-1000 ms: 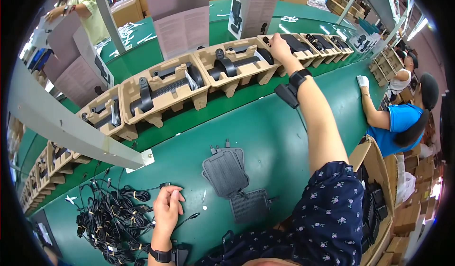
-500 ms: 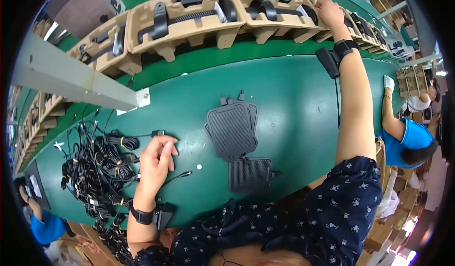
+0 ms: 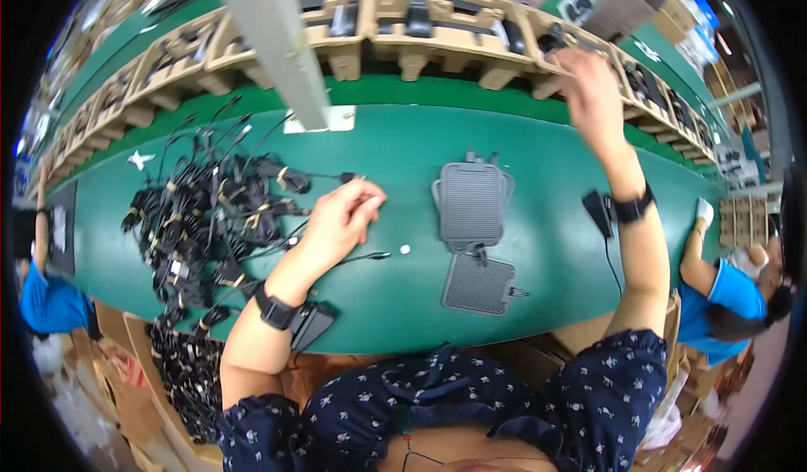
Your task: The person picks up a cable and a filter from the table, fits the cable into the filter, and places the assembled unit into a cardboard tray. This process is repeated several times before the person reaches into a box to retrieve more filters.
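My left hand (image 3: 343, 220) rests over the table beside a heap of bundled black cables (image 3: 197, 211). Its fingers are loosely bent, the thumb a little apart, and nothing shows between them. A black cable plug (image 3: 346, 177) lies just beyond the knuckles, and a thin cable end (image 3: 378, 256) pokes out on the near side. Stretched far forward, my right hand (image 3: 595, 106) is at the near edge of a brown moulded pulp tray (image 3: 542, 79) holding black parts. Its fingers look extended, with no object visible in them. Between the hands lie stacked dark grey ribbed pads (image 3: 472, 207) and a single pad (image 3: 479, 284).
A row of pulp trays (image 3: 345, 58) with black parts runs along the far side. A grey metal post (image 3: 282, 47) stands bolted to the green table (image 3: 395, 140). Co-workers in blue sit at the far left (image 3: 52, 300) and right (image 3: 731, 300). A carton of cables (image 3: 181, 379) stands below the left edge.
The whole view has shifted with my head. My right hand has drawn back from over the tray to its near edge. My left hand stays beside the cable plug.
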`<act>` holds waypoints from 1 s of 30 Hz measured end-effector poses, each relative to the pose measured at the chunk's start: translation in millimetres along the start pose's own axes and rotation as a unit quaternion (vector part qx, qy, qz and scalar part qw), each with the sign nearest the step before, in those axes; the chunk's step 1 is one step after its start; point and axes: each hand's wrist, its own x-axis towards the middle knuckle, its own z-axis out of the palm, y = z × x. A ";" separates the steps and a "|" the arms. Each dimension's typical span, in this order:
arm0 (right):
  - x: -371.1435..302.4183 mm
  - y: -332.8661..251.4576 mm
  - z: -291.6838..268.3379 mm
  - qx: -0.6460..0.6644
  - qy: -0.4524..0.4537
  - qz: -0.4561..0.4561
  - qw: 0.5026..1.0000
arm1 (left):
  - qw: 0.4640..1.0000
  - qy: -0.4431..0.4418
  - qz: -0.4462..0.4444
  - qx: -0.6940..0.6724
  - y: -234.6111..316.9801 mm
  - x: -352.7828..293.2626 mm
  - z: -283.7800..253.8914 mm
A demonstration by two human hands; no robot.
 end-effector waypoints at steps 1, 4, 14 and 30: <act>7.6 -43.2 -5.0 0.061 -0.113 -0.050 0.990 | 1.000 -0.008 -0.019 0.000 3.8 -3.4 -3.3; 7.8 -132.4 -27.2 0.121 -0.309 -0.154 0.931 | 0.952 0.074 0.190 0.230 8.5 -9.0 -14.8; -1.7 -143.0 -5.2 0.061 -0.363 -0.174 0.913 | 0.795 0.203 0.098 0.563 4.7 -13.9 -70.5; -21.1 -66.3 -1.8 0.285 -0.196 0.068 0.936 | 0.839 0.195 0.083 0.501 4.9 -4.9 -67.1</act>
